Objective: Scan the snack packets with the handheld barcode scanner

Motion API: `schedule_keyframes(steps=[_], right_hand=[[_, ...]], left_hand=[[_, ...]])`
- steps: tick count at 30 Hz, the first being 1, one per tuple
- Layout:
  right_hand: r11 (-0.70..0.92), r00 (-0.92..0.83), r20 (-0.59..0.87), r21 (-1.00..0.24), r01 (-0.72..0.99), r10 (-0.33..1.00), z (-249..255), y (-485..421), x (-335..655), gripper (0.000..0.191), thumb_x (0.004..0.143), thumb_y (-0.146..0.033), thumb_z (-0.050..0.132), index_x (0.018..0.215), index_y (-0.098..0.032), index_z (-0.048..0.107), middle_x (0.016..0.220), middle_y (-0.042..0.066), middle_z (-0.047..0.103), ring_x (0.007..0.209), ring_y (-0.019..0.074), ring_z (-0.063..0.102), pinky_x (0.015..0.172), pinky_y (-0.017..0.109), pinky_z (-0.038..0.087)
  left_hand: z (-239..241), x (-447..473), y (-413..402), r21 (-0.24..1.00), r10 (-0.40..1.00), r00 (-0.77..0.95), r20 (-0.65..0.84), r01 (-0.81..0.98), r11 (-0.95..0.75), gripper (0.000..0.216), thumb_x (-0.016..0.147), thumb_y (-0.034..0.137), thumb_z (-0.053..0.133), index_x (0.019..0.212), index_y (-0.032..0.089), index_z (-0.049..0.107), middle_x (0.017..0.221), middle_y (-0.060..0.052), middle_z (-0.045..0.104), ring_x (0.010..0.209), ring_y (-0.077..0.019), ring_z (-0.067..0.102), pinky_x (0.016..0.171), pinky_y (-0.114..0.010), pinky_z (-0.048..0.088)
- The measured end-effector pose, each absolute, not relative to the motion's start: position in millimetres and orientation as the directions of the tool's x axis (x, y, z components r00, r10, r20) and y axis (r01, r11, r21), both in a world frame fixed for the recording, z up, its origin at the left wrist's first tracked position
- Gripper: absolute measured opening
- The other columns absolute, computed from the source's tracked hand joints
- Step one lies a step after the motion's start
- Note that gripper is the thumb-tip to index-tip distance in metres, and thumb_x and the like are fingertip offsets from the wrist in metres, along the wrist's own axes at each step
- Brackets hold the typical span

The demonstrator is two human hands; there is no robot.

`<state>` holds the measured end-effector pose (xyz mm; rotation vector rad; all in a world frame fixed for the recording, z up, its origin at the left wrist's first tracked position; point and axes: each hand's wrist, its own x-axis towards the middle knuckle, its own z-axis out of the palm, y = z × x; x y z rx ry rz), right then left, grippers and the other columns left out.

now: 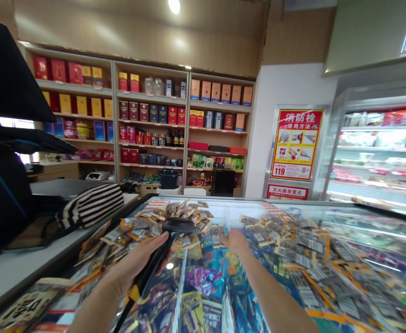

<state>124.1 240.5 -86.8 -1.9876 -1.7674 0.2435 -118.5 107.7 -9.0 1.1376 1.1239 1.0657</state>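
My left hand (141,257) is closed around the handle of a black barcode scanner (178,225), whose head points away from me over a pile of small snack packets (138,227). A cord runs down from the scanner's handle. To its right, my right hand (236,241) has its fingertips on the edge of one small grey-and-orange snack packet (218,235) and seems to pinch it; the thumb side is partly hidden. More such packets (305,245) lie spread to the right. All rest on a glass-topped freezer (185,268) with colourful bagged goods showing beneath the glass.
On the left counter (2,273) lie a black-and-white striped bag (97,206) and a dark monitor (9,78). Shelves (150,97) of boxed goods line the back wall. A red poster (297,143) hangs beside a lit refrigerated case (379,152). A larger packet (29,305) lies near left.
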Motion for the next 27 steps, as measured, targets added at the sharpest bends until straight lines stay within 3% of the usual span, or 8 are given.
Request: schedule_keyframes(steps=[5,9,11,15,27], right_hand=[[-0.003,0.171,0.276,-0.520,0.854,0.946,-92.0,230.8,173.2,0.011,0.061,-0.026,0.048,0.063,-0.015,0.052,0.062,0.005,0.060,0.066,0.0164,0.055,0.056,0.023,0.037],[0.148,0.213,0.324,-0.801,0.580,0.922,-102.1,218.1,190.7,0.009,0.062,-0.025,0.043,0.066,-0.017,0.044,0.052,-0.002,0.052,0.052,0.0124,0.050,0.048,0.022,0.037],[0.170,0.235,0.295,-0.883,0.439,0.926,-105.6,214.6,194.8,0.010,0.061,-0.026,0.044,0.066,-0.018,0.042,0.050,-0.004,0.049,0.049,0.0117,0.048,0.046,0.021,0.037],[0.202,0.235,0.298,-0.910,0.361,0.925,-104.1,213.2,197.3,0.011,0.059,-0.026,0.047,0.065,-0.018,0.043,0.050,-0.005,0.047,0.049,0.0105,0.046,0.047,0.021,0.037],[0.200,0.213,0.255,-0.947,0.252,0.943,-90.8,203.4,187.2,0.009,0.058,-0.022,0.049,0.063,-0.018,0.042,0.047,-0.006,0.045,0.044,0.0087,0.043,0.043,0.020,0.036]], left_hand=[[-7.2,-116.2,104.9,0.988,0.976,0.177,-0.125,-0.064,0.139,0.036,0.060,0.049,0.050,0.056,0.014,0.051,0.046,0.001,0.052,0.037,-0.0077,0.042,0.038,-0.019,0.034],[-7.1,-114.5,102.2,0.983,0.959,0.261,-0.111,-0.114,0.145,0.034,0.062,0.047,0.051,0.059,0.014,0.051,0.046,0.000,0.051,0.038,-0.0080,0.043,0.038,-0.019,0.033],[-7.6,-113.8,100.9,0.978,0.952,0.280,-0.127,-0.123,0.167,0.033,0.062,0.047,0.050,0.061,0.013,0.052,0.052,-0.001,0.054,0.041,-0.0079,0.045,0.039,-0.019,0.034],[-9.4,-110.7,99.6,0.970,0.942,0.277,-0.189,-0.100,0.224,0.036,0.062,0.049,0.049,0.060,0.013,0.053,0.058,-0.004,0.056,0.041,-0.0074,0.045,0.038,-0.019,0.035],[-13.2,-99.3,96.4,0.979,0.934,0.338,-0.114,-0.122,0.164,0.034,0.064,0.046,0.049,0.062,0.013,0.053,0.054,-0.002,0.055,0.039,-0.0061,0.042,0.038,-0.018,0.033]])
